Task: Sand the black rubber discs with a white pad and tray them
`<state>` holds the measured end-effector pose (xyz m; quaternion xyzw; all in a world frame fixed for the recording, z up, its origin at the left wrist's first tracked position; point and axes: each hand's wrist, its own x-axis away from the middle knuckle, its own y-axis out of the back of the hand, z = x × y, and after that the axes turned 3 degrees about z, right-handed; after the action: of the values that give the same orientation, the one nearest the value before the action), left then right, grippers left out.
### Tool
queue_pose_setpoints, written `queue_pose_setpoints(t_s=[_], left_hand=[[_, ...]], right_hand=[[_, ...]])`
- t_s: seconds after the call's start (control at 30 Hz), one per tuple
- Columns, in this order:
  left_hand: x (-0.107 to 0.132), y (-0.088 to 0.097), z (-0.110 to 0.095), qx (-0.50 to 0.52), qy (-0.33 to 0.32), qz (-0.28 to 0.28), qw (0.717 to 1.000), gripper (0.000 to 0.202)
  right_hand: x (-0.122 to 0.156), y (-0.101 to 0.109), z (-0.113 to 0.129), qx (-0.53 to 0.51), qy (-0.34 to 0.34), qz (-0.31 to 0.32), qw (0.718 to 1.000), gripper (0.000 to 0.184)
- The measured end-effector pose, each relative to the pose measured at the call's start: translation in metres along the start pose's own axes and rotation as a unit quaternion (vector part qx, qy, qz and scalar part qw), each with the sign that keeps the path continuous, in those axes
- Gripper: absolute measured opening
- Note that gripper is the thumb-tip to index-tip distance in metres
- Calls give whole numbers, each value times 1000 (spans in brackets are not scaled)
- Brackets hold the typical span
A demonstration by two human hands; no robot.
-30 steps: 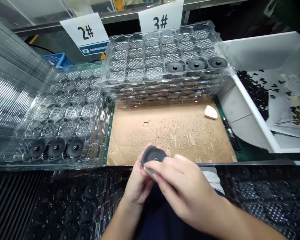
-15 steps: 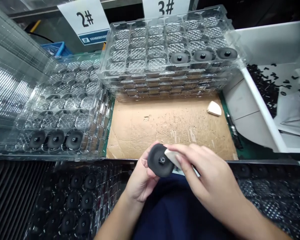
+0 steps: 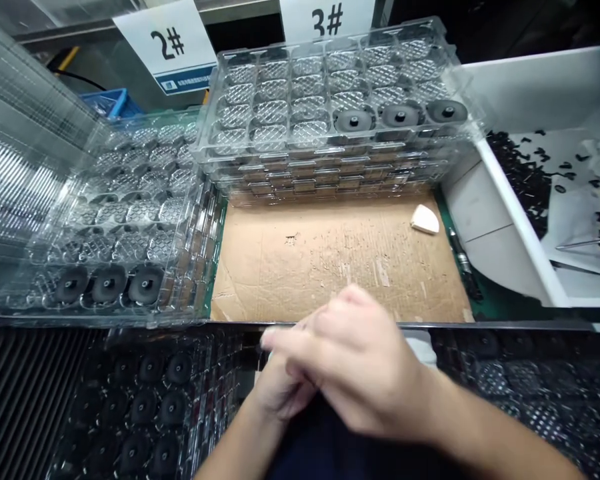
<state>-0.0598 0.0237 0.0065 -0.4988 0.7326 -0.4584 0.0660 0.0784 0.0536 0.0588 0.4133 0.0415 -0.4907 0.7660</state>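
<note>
My right hand lies across my left hand, just in front of the cardboard's near edge, and is blurred by motion. The black round disc with a small centre hub, seen in my left hand a moment earlier, is now covered by my right hand. My right fingers are curled over it; the white wedge-shaped sponge they were pinching is hidden too. A similar white wedge lies on the right part of the cardboard. Like discs sit in the front row of the clear tray stack.
Another clear tray stack stands at left, with black discs in its front row. Below are dark-disc trays. A white bin with small black pieces is at right, beside a black pen. Numbered signs hang behind.
My right hand has moved left and rolled over my left hand, hiding the disc and the sponge. My left hand stays in nearly the same place. The view has shifted slightly.
</note>
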Motion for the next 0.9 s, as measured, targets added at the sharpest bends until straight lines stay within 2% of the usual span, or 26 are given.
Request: queue_pose_setpoints(t_s=[0.03,0.1,0.17,0.2,0.27,0.37,0.47,0.57,0.6,0.63,0.73,0.8,0.87,0.9], left_hand=[[0,-1,-1,27,0,17,999,47],[1,-2,-3,93,4,59,994,53],[3,-1,-4,139,6,89,986,51],[4,0,-5,156,5,99,983,49],[6,3,-4,174,-3,112,978,47],[9,9,-3,187,-8,130,974,48],[10,15,-3,144,-38,137,979,48],[9,21,-3,-33,-143,99,984,60],[8,23,-3,-127,-189,75,971,70],[7,25,-3,-226,-233,52,944,82],[5,31,-4,-465,-334,11,820,102],[4,32,-5,-540,-370,10,756,105],[4,32,-5,-570,-383,11,727,106],[4,32,-5,-575,-381,11,724,105]], right_hand=[[0,2,-7,-18,-44,-25,999,28],[2,4,-31,-64,-187,-87,976,23],[11,-1,-60,-111,-308,-96,940,24],[17,-7,-74,-120,-341,-80,929,25],[33,-26,-96,-105,-370,-50,922,25],[52,-50,-106,-62,-385,-73,918,32],[54,-52,-89,-53,-375,-98,920,35],[45,-42,-65,-73,-345,-108,930,29],[43,-39,-58,-88,-337,-116,930,26],[43,-38,-54,-105,-331,-127,929,24],[50,-38,-49,-147,-335,-150,918,19],[57,-36,-49,-161,-343,-148,913,18],[61,-30,-46,-184,-351,-143,907,18],[60,-26,-42,-203,-356,-136,902,18]])
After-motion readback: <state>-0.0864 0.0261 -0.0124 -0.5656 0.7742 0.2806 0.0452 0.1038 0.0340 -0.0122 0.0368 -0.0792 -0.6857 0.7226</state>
